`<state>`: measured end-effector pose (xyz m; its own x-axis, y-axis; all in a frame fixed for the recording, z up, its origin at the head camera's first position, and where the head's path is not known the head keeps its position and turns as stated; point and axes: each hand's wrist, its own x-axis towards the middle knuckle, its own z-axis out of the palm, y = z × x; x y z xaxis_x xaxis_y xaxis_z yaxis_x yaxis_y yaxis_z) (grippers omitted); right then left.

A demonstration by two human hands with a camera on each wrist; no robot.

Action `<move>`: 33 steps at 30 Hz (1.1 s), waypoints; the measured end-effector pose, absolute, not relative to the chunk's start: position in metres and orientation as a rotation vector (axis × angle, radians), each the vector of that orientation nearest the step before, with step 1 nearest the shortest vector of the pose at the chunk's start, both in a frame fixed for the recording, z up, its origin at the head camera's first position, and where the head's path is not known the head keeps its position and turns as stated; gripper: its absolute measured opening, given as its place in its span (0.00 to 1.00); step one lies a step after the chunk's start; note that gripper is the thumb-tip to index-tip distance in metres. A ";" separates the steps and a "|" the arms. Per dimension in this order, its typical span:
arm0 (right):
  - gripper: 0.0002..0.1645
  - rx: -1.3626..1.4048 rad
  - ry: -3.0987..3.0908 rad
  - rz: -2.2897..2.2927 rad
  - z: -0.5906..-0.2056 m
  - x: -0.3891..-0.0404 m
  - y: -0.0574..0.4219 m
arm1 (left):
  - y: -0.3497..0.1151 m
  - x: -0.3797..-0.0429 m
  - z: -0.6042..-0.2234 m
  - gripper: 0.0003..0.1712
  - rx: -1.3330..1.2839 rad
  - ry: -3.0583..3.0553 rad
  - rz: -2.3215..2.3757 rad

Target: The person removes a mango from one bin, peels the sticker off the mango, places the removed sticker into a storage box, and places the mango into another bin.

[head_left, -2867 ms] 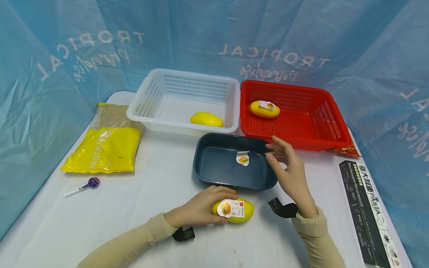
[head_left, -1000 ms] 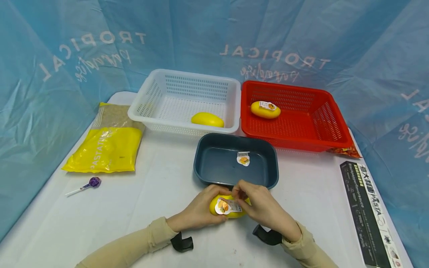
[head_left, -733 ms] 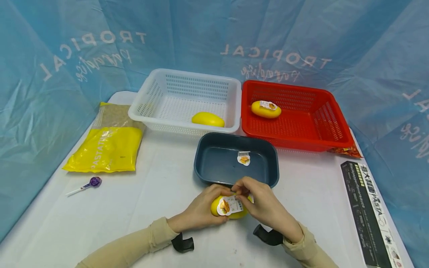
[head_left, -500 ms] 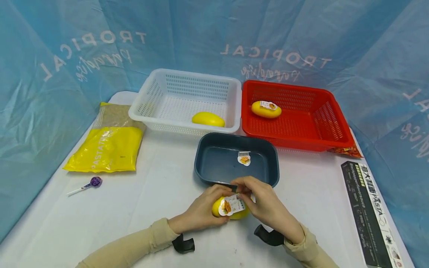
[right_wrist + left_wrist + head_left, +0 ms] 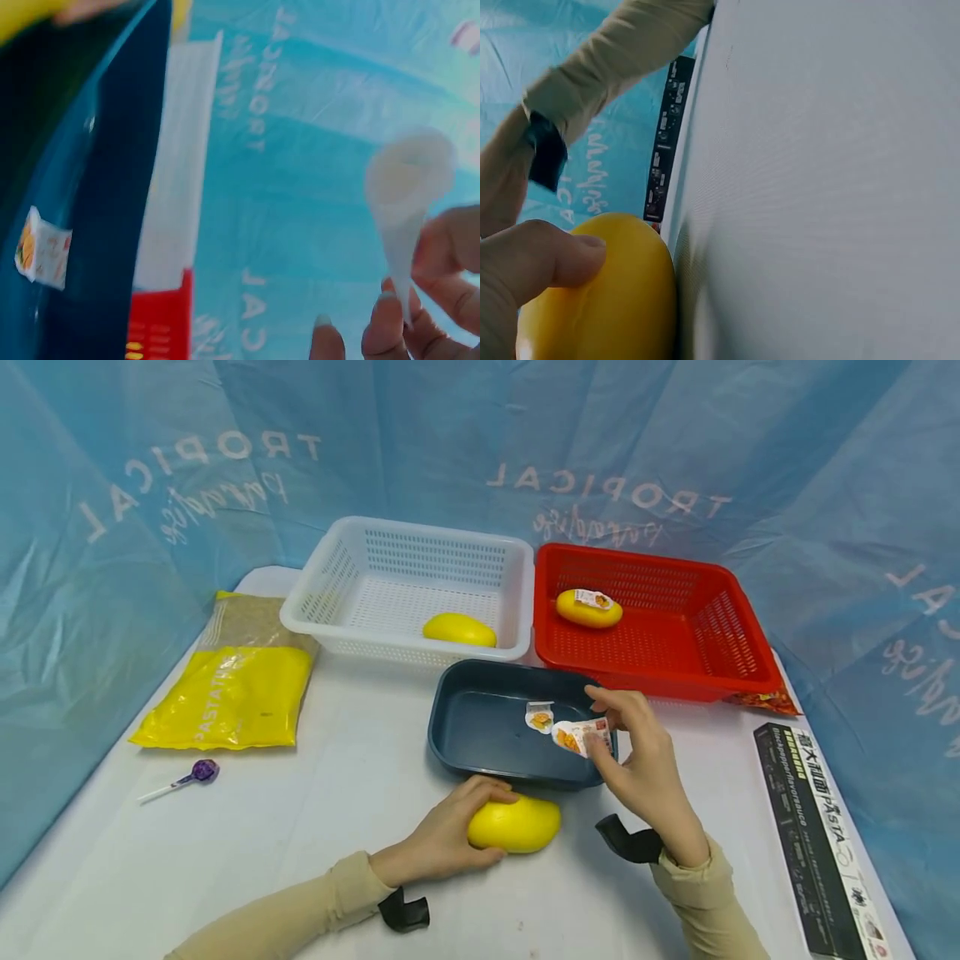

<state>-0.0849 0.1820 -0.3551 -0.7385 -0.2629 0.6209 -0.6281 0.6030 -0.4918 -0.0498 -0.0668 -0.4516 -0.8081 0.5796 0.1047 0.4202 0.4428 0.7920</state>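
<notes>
Head view shows a person's left hand (image 5: 450, 831) curled around the left end of a yellow mango (image 5: 517, 825) on the white tabletop (image 5: 360, 793), just below the center of the frame. In the left wrist view, the thumb presses the fruit's skin. The right hand (image 5: 645, 756), right of center, pinches a printed label (image 5: 577, 735) between its thumb and fingers, over the right end of a dark blue tray (image 5: 480, 727); the right wrist view shows the label's pale back, clear of the tray.

About 0.5 seconds earlier, that label was on the mango with both hands at it. Now the visible side of the fruit is bare, which suggests the peeling of this piece is done and only the label remains to be dealt with. Another sticker (image 5: 539, 717) lies in the tray.

At upper center, a 2nd mango (image 5: 459, 630) with no label showing sits in a white basket (image 5: 322, 620). Beside it, toward the upper right, a red basket (image 5: 660, 652) holds a labeled mango (image 5: 588, 608), its label seemingly untouched.
</notes>
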 end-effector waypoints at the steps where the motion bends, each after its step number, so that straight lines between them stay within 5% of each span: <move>1: 0.37 0.687 -2.366 0.983 -0.357 -0.090 0.183 | -0.067 -0.050 -0.452 0.35 0.880 2.510 1.298; 6: 0.37 0.641 -2.506 0.930 -0.365 -0.113 0.185 | -0.067 -0.049 -0.454 0.35 0.887 2.509 1.293; 18: 0.04 0.692 -2.812 0.545 -0.385 -0.129 0.189 | -0.067 -0.051 -0.456 0.35 0.906 2.527 1.300; 33: 0.04 0.770 -2.954 0.255 -0.398 -0.126 0.183 | -0.067 -0.051 -0.453 0.36 0.880 2.506 1.289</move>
<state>-0.1261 0.1828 -0.3976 -0.8708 -0.4773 0.1177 -0.4905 0.8600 -0.1408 -0.0512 -0.0675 -0.4534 -0.8063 0.5833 0.0982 0.4192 0.4463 0.7906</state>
